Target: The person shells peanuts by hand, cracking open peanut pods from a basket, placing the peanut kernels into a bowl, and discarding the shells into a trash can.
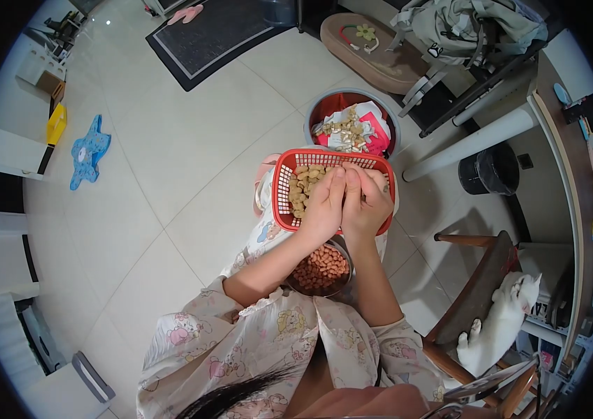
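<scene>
Over a red plastic basket (283, 187) on the lap, my left hand (325, 204) and my right hand (366, 204) are pressed together. Both thumbs lie side by side and the fingers are closed; whatever they pinch is hidden. Unshelled peanuts (300, 193) fill the left part of the basket, beside my left hand. Below my wrists, a metal bowl (346, 281) on the lap contains reddish shelled peanuts (319, 268). Just beyond the basket stands a round bin (315, 105) with peanut shells (347, 132) and crumpled wrappers in it.
To the right are a wooden chair (464, 307) with a white cat (499, 325) on it, a desk leg (474, 143) and a black wastebasket (481, 171). A blue star-shaped cloth (90, 152) lies on the tiles at left. A dark mat (212, 42) lies ahead.
</scene>
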